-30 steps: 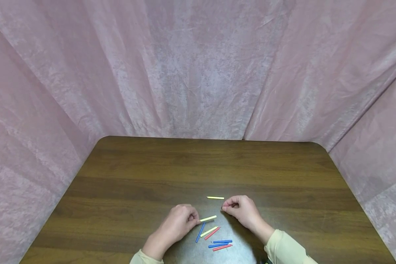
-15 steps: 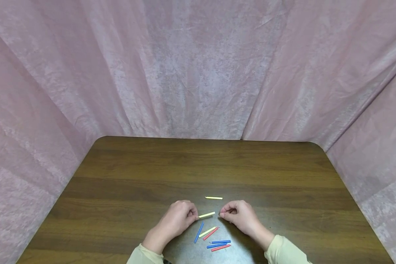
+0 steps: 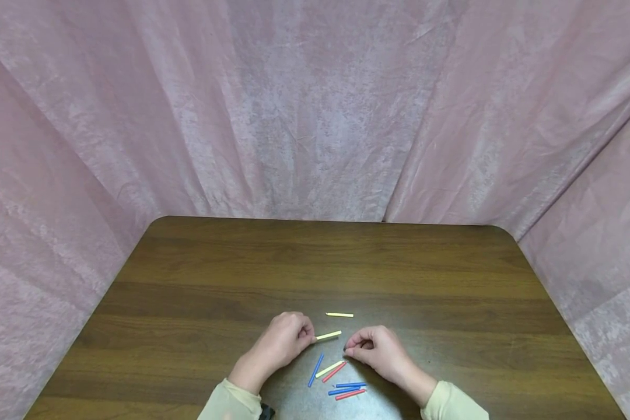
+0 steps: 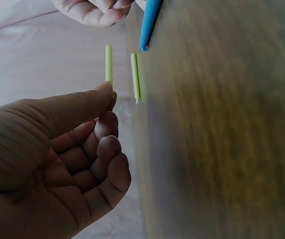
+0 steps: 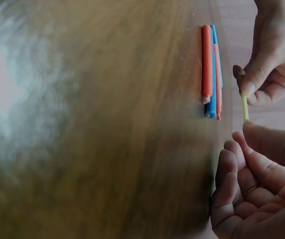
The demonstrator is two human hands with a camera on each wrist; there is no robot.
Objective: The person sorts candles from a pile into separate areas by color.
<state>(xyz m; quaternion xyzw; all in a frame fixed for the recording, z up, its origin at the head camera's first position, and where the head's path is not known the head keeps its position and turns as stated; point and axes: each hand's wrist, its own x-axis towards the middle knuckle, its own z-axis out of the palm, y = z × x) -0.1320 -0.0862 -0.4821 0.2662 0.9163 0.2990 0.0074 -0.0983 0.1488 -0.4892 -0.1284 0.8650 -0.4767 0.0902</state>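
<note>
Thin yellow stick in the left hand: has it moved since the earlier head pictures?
Yes: in the head view, the held yellow stick has shifted up the image, closer to the far yellow stick on the brown wooden table.

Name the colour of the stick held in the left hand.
Pale yellow; the stick shows best in the left wrist view.

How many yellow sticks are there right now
3: the held stick, in the grip of the left hand; the far stick, lying on the table beyond the held one; the near stick, beside a red stick. Others might be hidden by the hands.
</note>
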